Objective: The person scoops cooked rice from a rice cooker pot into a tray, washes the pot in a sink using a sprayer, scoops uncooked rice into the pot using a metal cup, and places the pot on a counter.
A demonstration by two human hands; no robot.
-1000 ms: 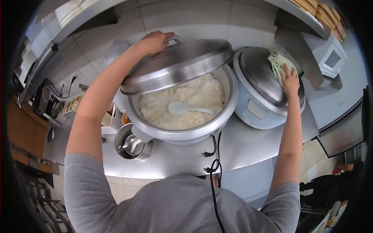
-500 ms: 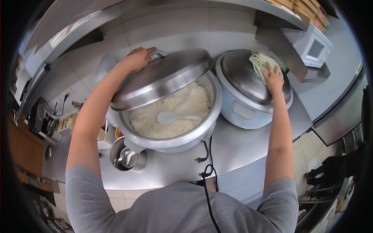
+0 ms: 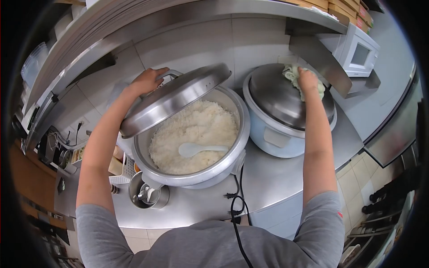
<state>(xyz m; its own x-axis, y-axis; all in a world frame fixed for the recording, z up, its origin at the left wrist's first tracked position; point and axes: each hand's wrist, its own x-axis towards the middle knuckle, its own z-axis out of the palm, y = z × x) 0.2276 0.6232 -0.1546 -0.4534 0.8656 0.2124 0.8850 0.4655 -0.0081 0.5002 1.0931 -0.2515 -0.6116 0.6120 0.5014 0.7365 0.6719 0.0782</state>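
My left hand [image 3: 147, 81] grips the handle of a large metal lid [image 3: 178, 100], which tilts up over the left rice cooker [image 3: 240, 127]. White rice [image 3: 201, 129] fills that cooker, and a pale rice paddle [image 3: 203, 149] lies on top of it. At the right, my right hand [image 3: 307, 80] is closed on a light green cloth [image 3: 291, 73]. The cloth rests near the top of the lid [image 3: 275, 96] that covers the second, light-blue rice cooker [image 3: 272, 143].
A metal container [image 3: 149, 196] holding utensils stands at the left cooker's front, beside a white basket [image 3: 123, 172]. Black power cords [image 3: 239, 201] hang over the counter edge. A steel shelf [image 3: 201, 11] runs overhead. A white microwave [image 3: 359, 53] sits at right; someone's dark-clothed legs [image 3: 393, 187] show beyond.
The left lid has tilted higher and shifted left, uncovering more rice. My right hand has gone from spread on the cloth to bunching it. The view has shifted slightly.
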